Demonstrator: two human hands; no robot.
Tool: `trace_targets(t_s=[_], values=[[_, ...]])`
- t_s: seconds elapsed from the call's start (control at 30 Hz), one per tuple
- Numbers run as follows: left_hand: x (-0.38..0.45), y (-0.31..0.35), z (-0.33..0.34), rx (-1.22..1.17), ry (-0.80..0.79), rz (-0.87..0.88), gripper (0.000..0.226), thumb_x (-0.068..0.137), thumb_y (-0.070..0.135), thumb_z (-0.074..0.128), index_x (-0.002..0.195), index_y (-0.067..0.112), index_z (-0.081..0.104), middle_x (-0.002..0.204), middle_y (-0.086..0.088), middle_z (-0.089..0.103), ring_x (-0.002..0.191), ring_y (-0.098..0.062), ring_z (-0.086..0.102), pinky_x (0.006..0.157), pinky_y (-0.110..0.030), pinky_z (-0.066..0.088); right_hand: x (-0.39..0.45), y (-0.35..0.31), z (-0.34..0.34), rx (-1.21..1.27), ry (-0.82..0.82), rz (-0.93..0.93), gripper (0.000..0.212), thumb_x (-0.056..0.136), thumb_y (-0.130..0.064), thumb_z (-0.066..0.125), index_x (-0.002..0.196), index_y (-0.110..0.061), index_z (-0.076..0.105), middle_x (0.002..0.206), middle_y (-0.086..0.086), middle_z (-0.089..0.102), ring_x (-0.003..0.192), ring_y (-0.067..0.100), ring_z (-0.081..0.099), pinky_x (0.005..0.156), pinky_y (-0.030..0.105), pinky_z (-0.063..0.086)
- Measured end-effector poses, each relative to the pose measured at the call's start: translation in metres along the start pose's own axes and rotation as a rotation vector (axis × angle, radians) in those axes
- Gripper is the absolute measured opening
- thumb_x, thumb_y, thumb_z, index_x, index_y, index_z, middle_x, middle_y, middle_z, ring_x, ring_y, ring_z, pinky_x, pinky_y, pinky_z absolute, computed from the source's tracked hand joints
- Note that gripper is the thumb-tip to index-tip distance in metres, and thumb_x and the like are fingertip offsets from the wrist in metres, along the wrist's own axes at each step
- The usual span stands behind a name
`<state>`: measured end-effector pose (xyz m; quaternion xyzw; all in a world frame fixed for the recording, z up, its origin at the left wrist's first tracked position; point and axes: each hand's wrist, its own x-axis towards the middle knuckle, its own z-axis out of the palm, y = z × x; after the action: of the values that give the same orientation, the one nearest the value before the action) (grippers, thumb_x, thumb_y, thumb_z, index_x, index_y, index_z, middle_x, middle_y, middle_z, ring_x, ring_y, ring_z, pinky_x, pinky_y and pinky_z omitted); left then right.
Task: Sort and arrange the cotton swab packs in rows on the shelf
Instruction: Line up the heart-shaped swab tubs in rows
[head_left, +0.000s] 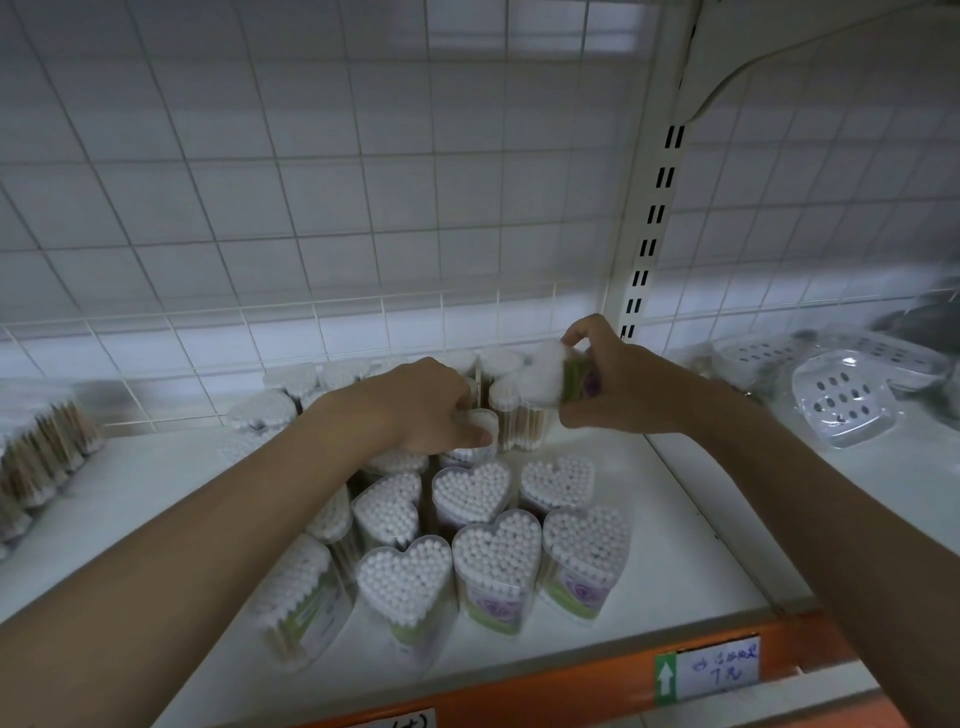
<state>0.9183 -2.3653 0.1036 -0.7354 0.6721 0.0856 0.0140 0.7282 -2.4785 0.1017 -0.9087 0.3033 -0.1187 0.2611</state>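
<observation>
Gripping a heart-shaped swab pack (563, 376) tipped on its side in the right hand (618, 387), cotton face leftward, above the back row (498, 364), while the left hand (431, 410) pinches a standing pack (480, 423) beside it.

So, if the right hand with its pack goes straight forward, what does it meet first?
Probably the wire grid back panel behind the shelf. The right hand holds its heart-shaped cotton swab pack raised over the rear packs; depth is unclear.
</observation>
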Motion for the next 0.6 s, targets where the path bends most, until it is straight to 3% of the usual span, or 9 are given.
trace_targets(t_s=[0.1, 0.2, 0.37, 0.6], values=[[-0.002, 0.000, 0.000, 0.003, 0.003, -0.001, 0.044, 0.087, 0.055, 0.050, 0.109, 0.018, 0.057, 0.085, 0.010, 0.047, 0.087, -0.016, 0.051, 0.077, -0.029, 0.043, 0.001, -0.002, -0.001, -0.139, -0.014, -0.001, 0.059, 0.066, -0.029, 0.075, 0.105, -0.022, 0.032, 0.089, -0.001, 0.056, 0.071, 0.010, 0.057, 0.053, 0.022, 0.048], [-0.003, 0.000, 0.000, -0.007, -0.002, -0.023, 0.053, 0.086, 0.056, 0.051, 0.124, 0.019, 0.052, 0.104, 0.002, 0.051, 0.099, -0.018, 0.051, 0.085, -0.031, 0.044, 0.005, -0.005, -0.005, -0.277, -0.042, -0.018, 0.057, 0.065, -0.040, 0.078, 0.106, -0.022, 0.043, 0.090, -0.007, 0.052, 0.076, 0.007, 0.052, 0.056, 0.017, 0.040], [-0.006, 0.000, 0.000, -0.011, -0.006, -0.023, 0.054, 0.086, 0.055, 0.051, 0.125, 0.019, 0.052, 0.112, -0.001, 0.052, 0.103, -0.020, 0.052, 0.086, -0.033, 0.044, 0.006, -0.010, -0.009, -0.338, -0.086, -0.046, 0.071, 0.060, -0.052, 0.079, 0.122, -0.028, 0.053, 0.081, -0.021, 0.041, 0.085, 0.006, 0.047, 0.062, 0.012, 0.033], [-0.007, 0.003, 0.000, -0.009, -0.012, -0.038, 0.051, 0.087, 0.053, 0.051, 0.124, 0.018, 0.053, 0.115, -0.003, 0.051, 0.105, -0.022, 0.051, 0.087, -0.034, 0.044, 0.010, -0.009, 0.003, -0.363, -0.161, 0.012, 0.070, 0.068, -0.053, 0.073, 0.127, -0.028, 0.047, 0.092, -0.007, 0.034, 0.088, 0.017, 0.048, 0.073, 0.025, 0.044]])
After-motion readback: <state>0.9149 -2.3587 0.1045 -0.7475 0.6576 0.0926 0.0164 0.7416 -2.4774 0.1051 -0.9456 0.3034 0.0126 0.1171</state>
